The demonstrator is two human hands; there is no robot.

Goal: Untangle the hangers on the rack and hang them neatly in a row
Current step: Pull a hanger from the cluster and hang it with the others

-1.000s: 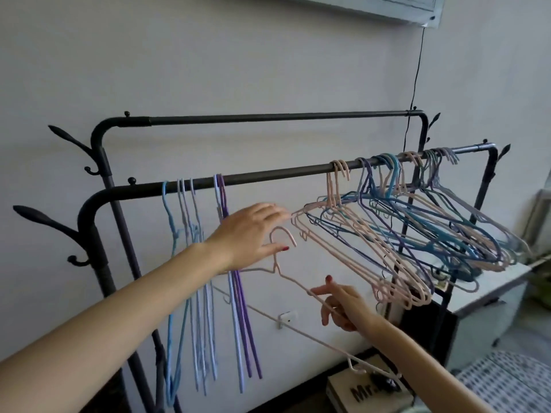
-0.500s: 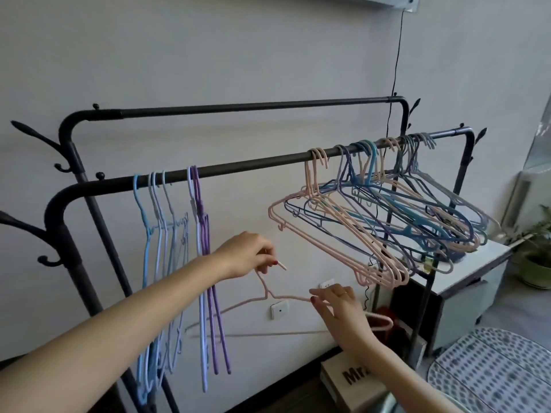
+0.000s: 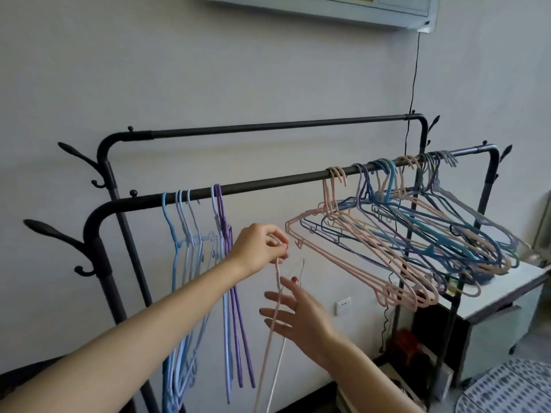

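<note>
Wall-side rack point(image 3: 268, 184), left hand point(image 3: 258, 248) gripping pink hanger point(image 3: 272, 317)

Blue and purple hangers point(image 3: 205, 263) hang straight at the rack's point(image 3: 262, 184) left; pastel ones point(image 3: 402, 234) tangle rightward

The lower end of the pink hanger point(image 3: 269, 338) is cut off by the bottom edge, and its hook is hidden inside the left hand point(image 3: 260, 247). Individual hangers in the tangled bunch point(image 3: 417, 234) cannot be told apart. The air conditioner point(image 3: 328, 4) is cropped above.
</note>
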